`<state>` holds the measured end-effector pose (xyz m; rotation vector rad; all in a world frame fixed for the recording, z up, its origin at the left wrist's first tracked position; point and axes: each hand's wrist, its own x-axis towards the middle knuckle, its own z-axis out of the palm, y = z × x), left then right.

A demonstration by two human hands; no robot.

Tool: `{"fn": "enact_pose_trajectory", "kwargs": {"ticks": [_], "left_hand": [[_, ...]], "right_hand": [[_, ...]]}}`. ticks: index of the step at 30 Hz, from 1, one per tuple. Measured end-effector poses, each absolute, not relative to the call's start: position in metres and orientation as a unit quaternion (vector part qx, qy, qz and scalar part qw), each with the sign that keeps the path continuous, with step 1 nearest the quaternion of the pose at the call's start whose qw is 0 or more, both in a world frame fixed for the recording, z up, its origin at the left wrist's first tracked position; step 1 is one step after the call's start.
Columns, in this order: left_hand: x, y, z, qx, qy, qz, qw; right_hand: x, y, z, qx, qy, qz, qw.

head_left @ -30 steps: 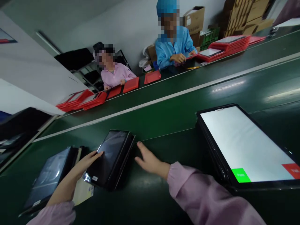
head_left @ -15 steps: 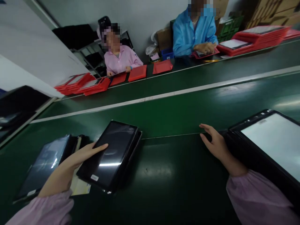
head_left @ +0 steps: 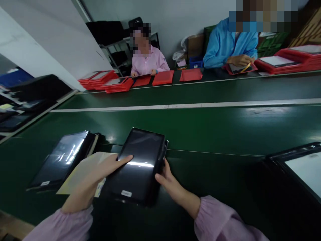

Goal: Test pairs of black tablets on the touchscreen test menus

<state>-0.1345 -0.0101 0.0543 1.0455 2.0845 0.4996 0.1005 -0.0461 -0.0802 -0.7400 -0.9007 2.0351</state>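
Observation:
A small stack of black tablet-like screens [head_left: 140,164] is between my two hands, the top one glossy with a white label at its near edge. My left hand [head_left: 107,169] grips its left side, thumb lying over the glass. On the opposite side, my right hand [head_left: 170,182] has its fingers round the right edge, thumb at the corner of the side. Beneath my left wrist lies a pale yellowish sheet [head_left: 75,177], partly covered by my arm. Another pile of wrapped black screens [head_left: 62,157] rests left of it.
A large black-framed panel with a white face [head_left: 306,170] lies at the right. Across the green bench [head_left: 213,130], a person in pink [head_left: 150,62] and a person in blue [head_left: 220,43] sit behind red-sleeved stacks [head_left: 117,85]. Shelves stand at the left.
My right hand has come from beside the large panel to the right edge of the screen stack and closed on it. My left hand keeps its hold. The view has turned.

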Motion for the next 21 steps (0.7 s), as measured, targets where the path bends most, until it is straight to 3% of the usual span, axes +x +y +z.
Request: {"fn": "enact_pose_trajectory", "kwargs": {"ticks": [5,12,21], "left_hand": [[-0.094,-0.035,0.055,0.444,0.777,0.295,0.334],[-0.054,-0.069,0.034,0.295,0.672,0.361,0.575],[-0.004,-0.064,0.027,0.384,0.513,0.393,0.659]], "right_hand": [[0.106,-0.039,-0.071,-0.340,-0.324,0.774,0.425],[0.170,-0.060,-0.063,-0.424,-0.254,0.748,0.442],[0.221,-0.081,-0.060,-0.511,-0.223,0.681,0.475]]}}
